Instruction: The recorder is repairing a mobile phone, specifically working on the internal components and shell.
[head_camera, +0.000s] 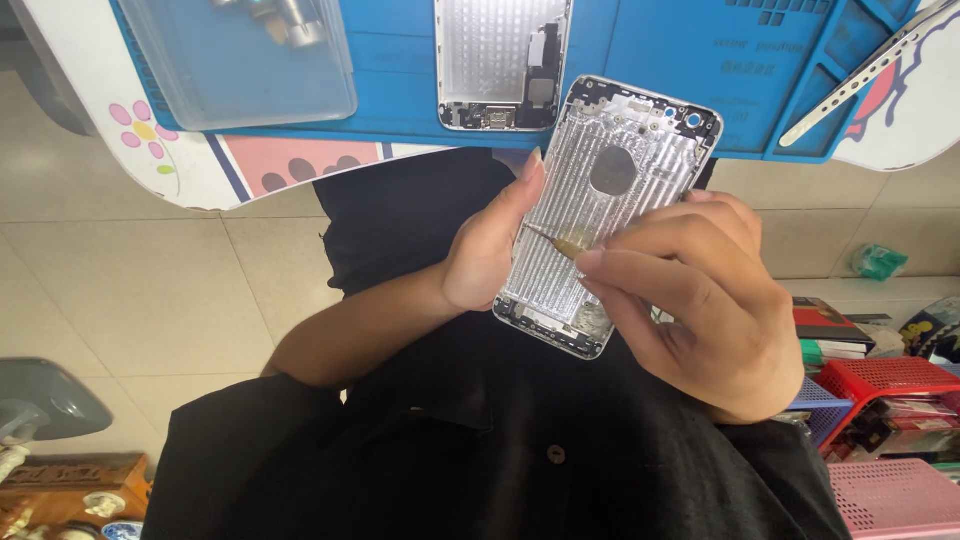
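Observation:
A bare silver phone housing (600, 190), ribbed inside with a round dark patch near its top, is held over my lap. My left hand (490, 245) grips its left edge, thumb along the side. My right hand (705, 300) pinches a thin tool (558, 240) with a brownish handle; its fine metal tip rests on the housing's inner surface near the middle. The lower right edge of the housing is hidden behind my right fingers.
A blue work mat (660, 70) lies on a white table with a flower print. On it are a second phone housing (500, 60), a clear plastic tray (240, 60) and a metal strip (860, 80). Red and pink baskets (890, 440) stand on the tiled floor, right.

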